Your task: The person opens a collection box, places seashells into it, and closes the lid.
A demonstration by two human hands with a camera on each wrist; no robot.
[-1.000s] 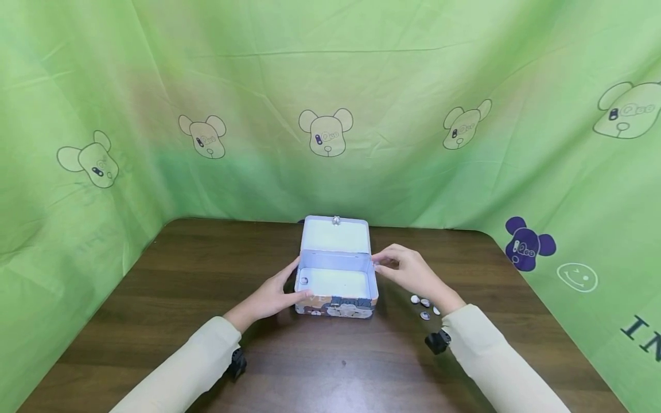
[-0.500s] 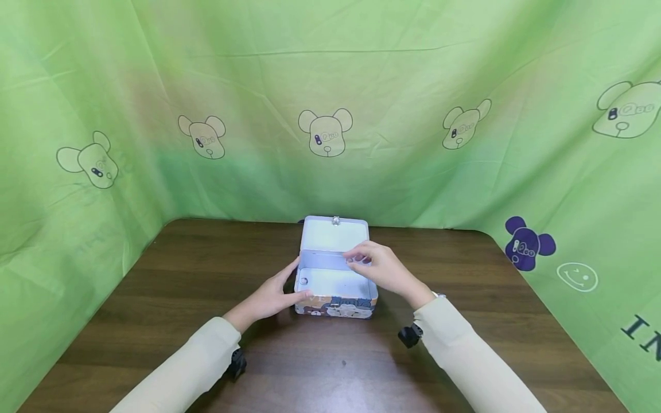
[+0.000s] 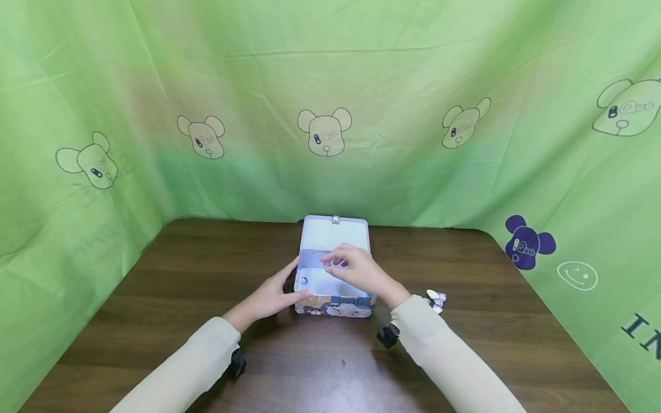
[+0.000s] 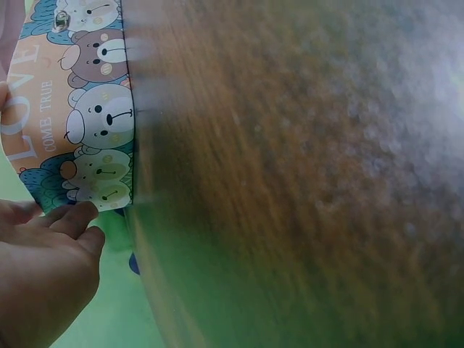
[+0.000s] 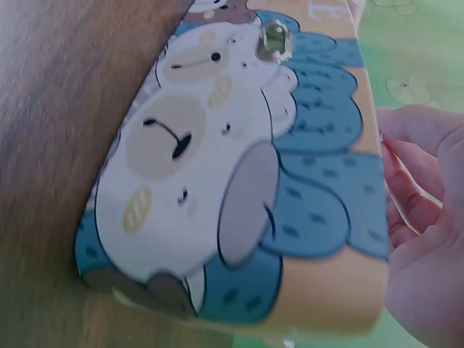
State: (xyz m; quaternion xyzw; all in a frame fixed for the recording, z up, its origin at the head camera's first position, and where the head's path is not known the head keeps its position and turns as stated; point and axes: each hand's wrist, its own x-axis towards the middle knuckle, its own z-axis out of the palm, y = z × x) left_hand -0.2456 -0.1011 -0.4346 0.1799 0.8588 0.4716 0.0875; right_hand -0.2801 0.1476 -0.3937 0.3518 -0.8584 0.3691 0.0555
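Observation:
An open tin box (image 3: 330,307) with cartoon bears on its front stands on the table, its lid (image 3: 335,231) tipped back. My left hand (image 3: 268,295) grips its left side, thumb over the front rim and fingers along the side wall; the left wrist view shows the fingers at the box's end. Inside, at the left, lies a small round piece (image 3: 303,281). Over the box's opening hovers my right hand (image 3: 361,272), thumb and forefinger pinching a small pale piece, mostly hidden. In the right wrist view the box front hides part of that hand.
Several small white and dark shell-like pieces (image 3: 436,299) lie on the table right of the box, partly hidden by the right sleeve (image 3: 439,344). Behind the brown wooden table (image 3: 217,246) hangs a green curtain (image 3: 258,172) with bear prints.
My right hand has moved left from the box's right edge to above its inside, carrying the small piece. The left hand and the box have stayed in place.

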